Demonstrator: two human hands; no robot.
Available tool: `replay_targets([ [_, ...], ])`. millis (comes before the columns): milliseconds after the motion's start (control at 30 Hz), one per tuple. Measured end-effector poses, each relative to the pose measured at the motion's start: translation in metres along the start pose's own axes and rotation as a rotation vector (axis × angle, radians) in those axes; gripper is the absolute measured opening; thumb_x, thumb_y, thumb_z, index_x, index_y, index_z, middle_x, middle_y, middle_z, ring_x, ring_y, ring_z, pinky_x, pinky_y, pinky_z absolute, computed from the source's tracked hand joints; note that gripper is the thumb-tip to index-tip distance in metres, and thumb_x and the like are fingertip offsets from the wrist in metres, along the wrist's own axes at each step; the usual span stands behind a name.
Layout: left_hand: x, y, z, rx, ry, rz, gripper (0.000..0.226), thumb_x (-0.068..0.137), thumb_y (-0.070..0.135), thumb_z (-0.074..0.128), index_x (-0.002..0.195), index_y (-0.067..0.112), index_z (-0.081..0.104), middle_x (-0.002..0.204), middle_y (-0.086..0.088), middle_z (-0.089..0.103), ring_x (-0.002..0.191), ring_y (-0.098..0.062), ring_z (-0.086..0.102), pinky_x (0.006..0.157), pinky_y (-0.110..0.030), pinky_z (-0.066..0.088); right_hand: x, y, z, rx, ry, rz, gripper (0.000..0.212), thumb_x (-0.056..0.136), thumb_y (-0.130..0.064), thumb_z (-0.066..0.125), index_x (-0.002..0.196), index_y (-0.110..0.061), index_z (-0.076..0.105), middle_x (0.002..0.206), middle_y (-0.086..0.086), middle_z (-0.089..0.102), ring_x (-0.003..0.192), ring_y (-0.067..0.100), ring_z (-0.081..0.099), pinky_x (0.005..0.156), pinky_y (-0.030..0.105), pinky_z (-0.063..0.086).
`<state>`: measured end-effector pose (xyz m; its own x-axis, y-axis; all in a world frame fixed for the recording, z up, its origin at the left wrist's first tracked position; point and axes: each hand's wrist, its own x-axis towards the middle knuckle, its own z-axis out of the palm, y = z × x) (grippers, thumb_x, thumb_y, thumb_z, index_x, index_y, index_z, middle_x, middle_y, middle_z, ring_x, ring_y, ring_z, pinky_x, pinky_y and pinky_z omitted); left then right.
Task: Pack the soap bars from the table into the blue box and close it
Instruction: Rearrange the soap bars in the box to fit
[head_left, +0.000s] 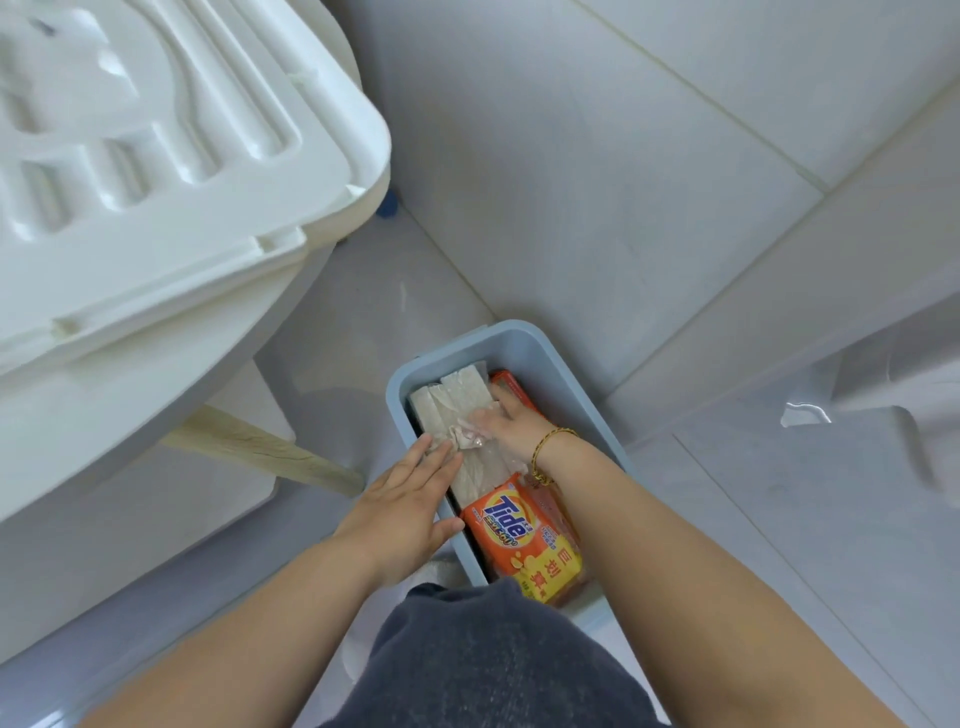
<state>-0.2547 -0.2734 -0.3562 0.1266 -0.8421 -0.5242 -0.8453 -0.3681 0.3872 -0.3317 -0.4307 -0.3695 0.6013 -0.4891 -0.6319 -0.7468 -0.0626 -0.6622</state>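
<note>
1. The blue box (525, 333) stands open on the tiled floor (597, 182). Its near end is hidden behind a knee (493, 654) in dark grey cloth.
2. Pale bars (454, 402) in clear film lie lengthwise along the left side of the box. How many there are is hard to make out, as the hands cover their middle.
3. An orange Tide pack (522, 540) lies at the near end of the box. "Tide" reads in blue letters, with Chinese characters on a yellow band below. The finer print is too small to read.
4. A red pack (511, 388) shows only as an edge at the far right, under the right hand; its label cannot be read.
5. The left hand (410, 501) lies flat with straight fingers over the box's left rim, its fingertips touching the pale bars. It grips nothing.
6. The right hand (504, 422), with a gold bracelet (551, 448) at the wrist, rests inside the box on the pale bars by crumpled film. It seems spread flat, but the fingers are blurred and I cannot tell whether they pinch the film.
7. A white container (156, 156) with a moulded lid is cut off at the upper left.
</note>
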Motion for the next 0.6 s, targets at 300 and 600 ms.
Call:
replay_targets([
  [300,-0.051,0.021,-0.054,-0.164,0.273,-0.047,0.042,0.095,0.031,0.036,0.137,0.026,0.031,0.146,0.002,0.036,0.132,-0.016,0.033,0.105,-0.031,0.032,-0.087,-0.046,-0.048,-0.047,0.158,-0.051,0.032,0.092,-0.02,0.043,0.103,0.004,0.061,0.105,0.022,0.067,0.091,0.034,0.063,0.076,0.031,0.05],
  [600,-0.21,0.039,-0.109,-0.284,0.741,0.097,0.024,0.09,0.025,0.049,0.111,0.028,0.061,0.105,0.021,0.06,0.102,0.004,0.051,0.08,-0.001,0.033,-0.199,-0.163,-0.033,-0.017,0.142,-0.46,0.032,0.091,-0.011,0.046,0.062,-0.017,0.057,0.055,0.0,0.058,0.037,-0.001,0.054,0.039,0.011,0.044],
])
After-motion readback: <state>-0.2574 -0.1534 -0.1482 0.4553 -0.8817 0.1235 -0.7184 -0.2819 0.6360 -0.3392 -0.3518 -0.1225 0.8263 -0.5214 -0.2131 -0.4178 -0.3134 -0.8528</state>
